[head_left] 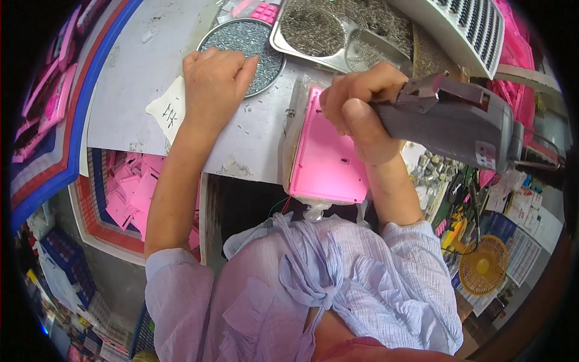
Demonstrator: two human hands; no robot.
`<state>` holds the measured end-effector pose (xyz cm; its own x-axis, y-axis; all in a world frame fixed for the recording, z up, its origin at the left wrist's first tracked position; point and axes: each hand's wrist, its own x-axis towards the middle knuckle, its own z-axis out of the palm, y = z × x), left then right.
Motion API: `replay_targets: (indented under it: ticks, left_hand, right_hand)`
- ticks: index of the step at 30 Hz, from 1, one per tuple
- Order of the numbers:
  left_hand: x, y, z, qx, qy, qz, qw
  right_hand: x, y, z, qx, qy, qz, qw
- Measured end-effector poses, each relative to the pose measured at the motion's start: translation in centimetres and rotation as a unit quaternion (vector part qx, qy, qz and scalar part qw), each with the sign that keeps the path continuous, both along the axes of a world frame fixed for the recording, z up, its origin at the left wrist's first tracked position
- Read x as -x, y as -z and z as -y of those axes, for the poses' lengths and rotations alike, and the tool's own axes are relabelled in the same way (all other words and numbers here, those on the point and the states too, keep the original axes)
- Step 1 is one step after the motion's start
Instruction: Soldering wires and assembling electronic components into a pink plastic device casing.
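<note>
My left hand (212, 90) is over the near-left part of a round metal tray (283, 67) of small silvery screws (248, 39). Its fingers curl downward and their tips are hidden, so what they pinch cannot be made out. My right hand (367, 108) is wrapped around a dark grey electric screwdriver (446, 130), whose body points off to the right. Below and left of that hand, a flat pink plastic panel (330, 158) lies at the table's near edge on a holder wrapped in clear film. The screwdriver's tip is hidden behind my right hand.
A divided steel tray (338, 59) of small metal parts stands at the back, beside a white rack (461, 27) with rows of dark holes. Pink pieces (136, 187) fill a bin below left. A handwritten paper scrap (169, 111) lies near my left wrist; loose screws (246, 127) dot the table.
</note>
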<state>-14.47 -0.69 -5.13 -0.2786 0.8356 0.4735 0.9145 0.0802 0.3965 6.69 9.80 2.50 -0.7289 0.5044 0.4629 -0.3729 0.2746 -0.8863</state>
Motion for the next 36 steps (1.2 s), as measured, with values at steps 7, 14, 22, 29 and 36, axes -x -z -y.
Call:
replay_targets:
  ticks: [7,14,22,29,36]
  left_hand:
    - [-2.3,-1.8,2.2,0.000,0.031,0.049,0.998]
    - [-8.1,-4.5,6.1,-0.007,0.130,0.148,0.980]
    - [-8.7,-5.5,7.3,-0.006,0.137,0.142,0.980]
    - [-8.1,-3.6,9.0,-0.062,0.123,0.152,0.979]
    - [-8.0,-3.5,10.7,0.029,0.053,0.242,0.968]
  right_hand:
    - [0.6,-1.8,0.1,0.049,-0.052,0.011,0.997]
    - [-1.4,-6.4,2.9,0.110,-0.132,-0.053,0.984]
    - [-1.4,-5.9,5.2,0.144,-0.077,-0.025,0.986]
    - [-2.2,-4.9,6.0,0.143,-0.071,0.014,0.987]
    - [-2.4,-2.5,6.2,0.003,-0.086,0.137,0.987]
